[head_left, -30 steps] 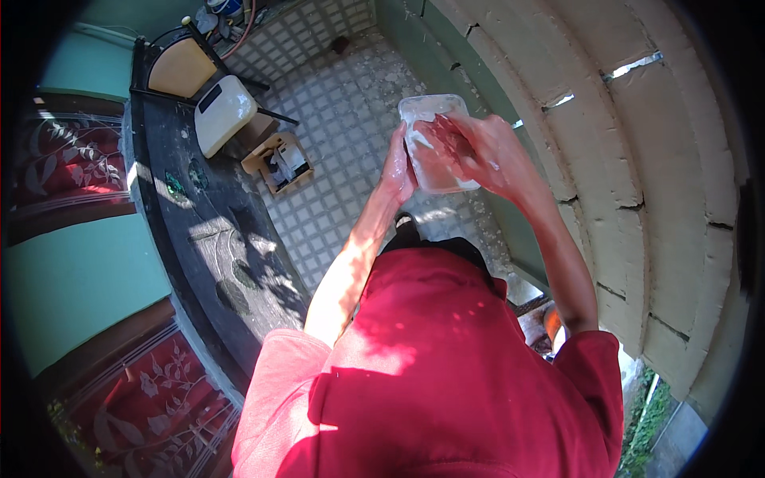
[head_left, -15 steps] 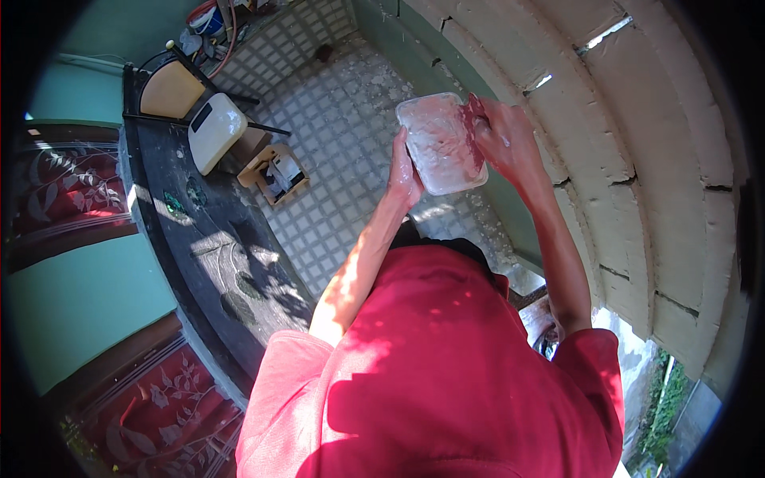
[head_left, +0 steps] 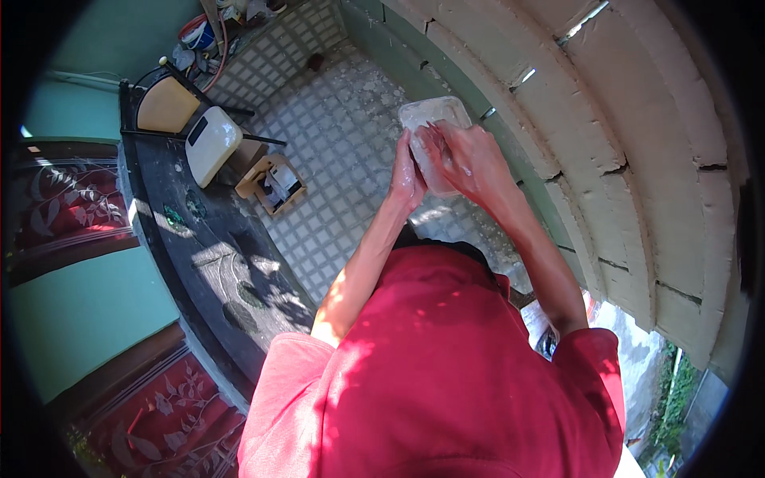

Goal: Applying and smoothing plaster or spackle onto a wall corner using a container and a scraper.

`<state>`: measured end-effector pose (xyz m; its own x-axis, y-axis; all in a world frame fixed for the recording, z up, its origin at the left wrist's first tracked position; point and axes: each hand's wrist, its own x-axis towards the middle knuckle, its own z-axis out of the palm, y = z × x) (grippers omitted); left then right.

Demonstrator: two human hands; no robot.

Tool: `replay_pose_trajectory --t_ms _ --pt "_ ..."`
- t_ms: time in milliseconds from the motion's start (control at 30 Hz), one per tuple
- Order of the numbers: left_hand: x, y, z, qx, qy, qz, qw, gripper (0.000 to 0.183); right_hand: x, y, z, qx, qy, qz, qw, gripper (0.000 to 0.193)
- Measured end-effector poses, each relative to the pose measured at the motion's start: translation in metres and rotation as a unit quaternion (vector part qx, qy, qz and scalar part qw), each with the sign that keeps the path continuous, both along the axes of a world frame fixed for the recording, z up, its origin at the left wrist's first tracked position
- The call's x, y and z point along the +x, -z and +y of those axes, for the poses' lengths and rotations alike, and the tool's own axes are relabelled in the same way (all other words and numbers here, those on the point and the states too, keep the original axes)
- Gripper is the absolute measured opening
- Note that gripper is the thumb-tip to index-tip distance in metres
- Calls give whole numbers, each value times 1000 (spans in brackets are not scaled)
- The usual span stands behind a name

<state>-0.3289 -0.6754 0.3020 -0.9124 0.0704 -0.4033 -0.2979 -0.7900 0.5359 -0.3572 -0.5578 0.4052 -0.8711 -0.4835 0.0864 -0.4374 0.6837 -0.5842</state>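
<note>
A shallow rectangular plastic tub point(head_left: 433, 109), whitish and smeared with pale paste, is held up in front of me over the tiled floor. My left hand point(head_left: 407, 178) is closed on its left side. Across the tub's open face lies my right hand point(head_left: 470, 162), bent and closed, with its fingertips by the left rim. White smears show on both hands. Most of the tub's inside is hidden behind the right hand. Whatever the right fingers grip is too covered to name.
Left of me runs a long dark ledge point(head_left: 231, 251) along a green wall. Beyond it stand a chair with a cream seat point(head_left: 213, 147) and an open cardboard box point(head_left: 271, 185) of odds and ends. On the right rises a beige block wall point(head_left: 621, 119). A bucket point(head_left: 198, 33) sits far back.
My right hand has moved left across the tub, from its right edge to its left rim, covering the pinkish-white paste. The left hand keeps its hold.
</note>
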Motion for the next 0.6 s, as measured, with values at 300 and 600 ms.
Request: replay_pose_trajectory --t_ms 300,600 --pt "-1 -5 15 50 30 32 998 65 -21 -11 37 -18 121 26 992 21" --pt "-1 -6 32 24 55 10 998 64 -12 13 38 -33 79 37 996 20"
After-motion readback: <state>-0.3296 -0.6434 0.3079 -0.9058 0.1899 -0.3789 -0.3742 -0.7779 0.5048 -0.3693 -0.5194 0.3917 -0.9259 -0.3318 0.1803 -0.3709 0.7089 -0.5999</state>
